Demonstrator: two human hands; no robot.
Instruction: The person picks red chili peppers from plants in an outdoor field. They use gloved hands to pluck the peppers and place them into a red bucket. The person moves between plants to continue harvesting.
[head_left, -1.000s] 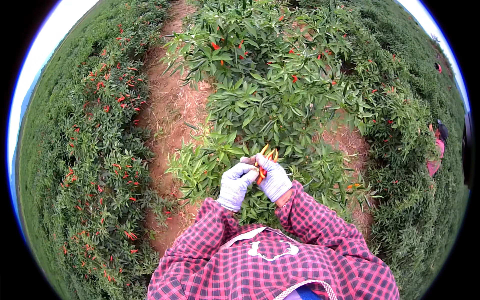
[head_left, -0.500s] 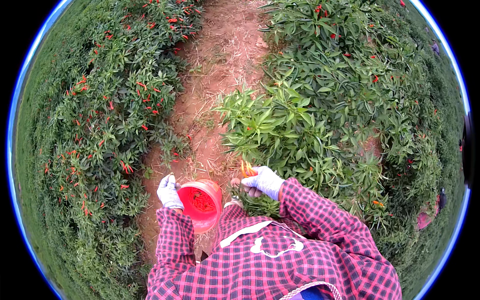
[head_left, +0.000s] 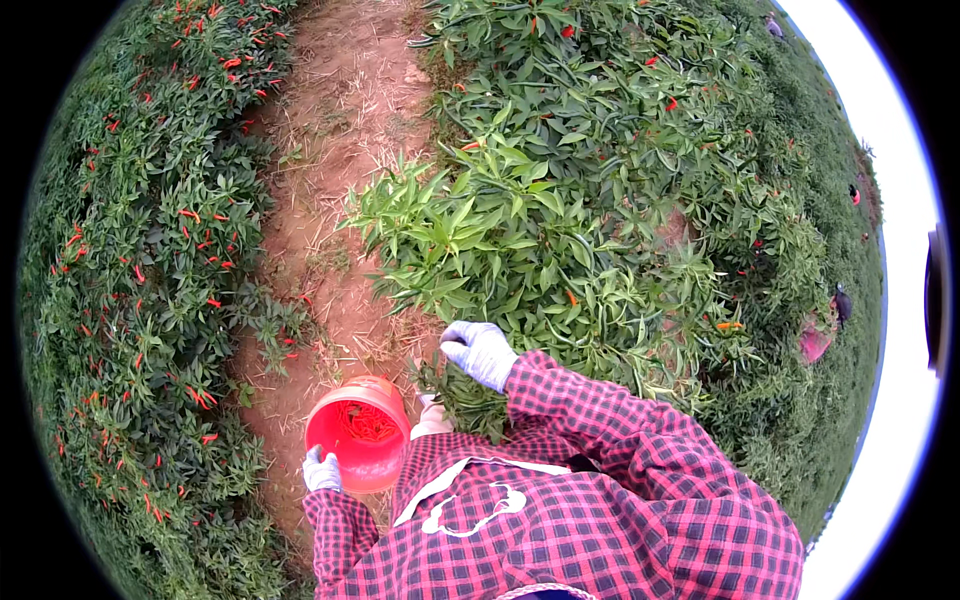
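A red bucket point(head_left: 325, 415) leans tilted beside my legs, with several red chili peppers point(head_left: 368, 424) in its bottom. My left hand point(head_left: 322, 470), in a pale glove, is closed on the bucket's near-left rim. To the right of the bucket, my right hand point(head_left: 480, 352), gloved too, hangs over the edge of a bright green chili plant point(head_left: 470, 225). Its fingers are curled together; whatever they may hold is hidden from view.
A row of chili bushes point(head_left: 150, 290) with many red peppers runs along the left. A reddish dirt path point(head_left: 335, 130) strewn with straw lies between it and the dense right-hand row point(head_left: 600, 130). Far right, a pink thing point(head_left: 815, 343) sits among the plants.
My left hand has come down onto the bucket's rim. The orange-red peppers in my right hand no longer show, and that hand's fingers are now curled downward. The view has shifted rightward.
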